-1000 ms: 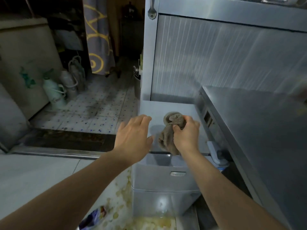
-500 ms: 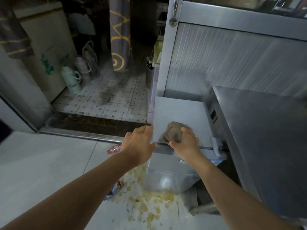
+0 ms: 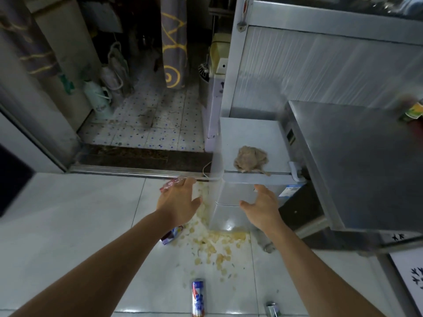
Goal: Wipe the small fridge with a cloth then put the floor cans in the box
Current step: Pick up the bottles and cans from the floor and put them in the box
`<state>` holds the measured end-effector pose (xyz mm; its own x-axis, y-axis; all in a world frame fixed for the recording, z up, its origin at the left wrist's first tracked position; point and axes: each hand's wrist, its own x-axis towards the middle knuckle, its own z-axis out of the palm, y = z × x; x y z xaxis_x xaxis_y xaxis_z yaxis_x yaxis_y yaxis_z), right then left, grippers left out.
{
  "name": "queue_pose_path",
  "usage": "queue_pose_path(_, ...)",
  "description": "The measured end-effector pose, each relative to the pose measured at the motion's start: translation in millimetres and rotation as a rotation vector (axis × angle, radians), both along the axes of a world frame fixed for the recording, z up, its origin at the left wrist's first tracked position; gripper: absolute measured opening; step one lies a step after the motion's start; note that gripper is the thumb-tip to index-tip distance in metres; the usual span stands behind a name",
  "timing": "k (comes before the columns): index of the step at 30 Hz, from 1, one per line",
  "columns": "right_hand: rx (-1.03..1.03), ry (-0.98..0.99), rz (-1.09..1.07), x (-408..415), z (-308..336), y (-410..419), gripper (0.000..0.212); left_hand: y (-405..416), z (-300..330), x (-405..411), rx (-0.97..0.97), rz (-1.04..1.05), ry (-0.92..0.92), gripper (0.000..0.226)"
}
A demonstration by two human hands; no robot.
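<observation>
**Cloth lying on small fridge as both hands are hanging empty above littered floor**

A person is reaching both bare arms forward from the bottom of the frame, forearms converging toward the centre. The left hand [image 3: 177, 203] is hovering palm down with fingers spread and nothing in it, just left of the small fridge [image 3: 249, 136], its fingertips overlapping a pinkish wrapper [image 3: 169, 185] on the floor beyond. The right hand [image 3: 263, 208] is likewise spread wide and empty, hanging in front of the fridge's white door at centre frame; whether it is touching the door cannot be told. The crumpled brown cloth [image 3: 250, 160] is sitting on the fridge's top near the front edge, a corner drooping over it, apart from both hands. Pale scattered crumbs [image 3: 215, 245] are spreading over the white tiles at the fridge's foot. A blue, red and white can [image 3: 198, 297] is lying on its side at bottom centre, and a second can [image 3: 272, 309] is showing at the bottom edge to its right. A blue packet [image 3: 171, 236] is peeking out beneath the left wrist. A steel counter [image 3: 357, 161] is filling the right of the frame, beside the fridge.
</observation>
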<state>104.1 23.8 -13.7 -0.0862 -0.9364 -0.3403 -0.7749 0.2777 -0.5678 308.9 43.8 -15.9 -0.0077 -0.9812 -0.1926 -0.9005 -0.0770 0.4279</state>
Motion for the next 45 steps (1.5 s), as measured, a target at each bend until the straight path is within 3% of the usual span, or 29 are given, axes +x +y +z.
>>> queue_pose_path(12,0.134,-0.118,0.002,35,-30,30,0.069,47,-3,13,0.155,0.174,0.038,0.054)
queue_pose_path(21,0.174,-0.137,-0.047,95,-49,11,0.062,23,-32,78,0.200,0.187,0.061,0.055)
queue_pose_path(35,0.258,-0.170,-0.413,300,-83,-33,0.068,-86,-66,267,0.248,-0.136,0.022,0.049)
queue_pose_path(45,0.269,-0.237,-0.632,323,-126,-89,0.063,-178,-109,279,0.339,-0.310,-0.060,0.049)
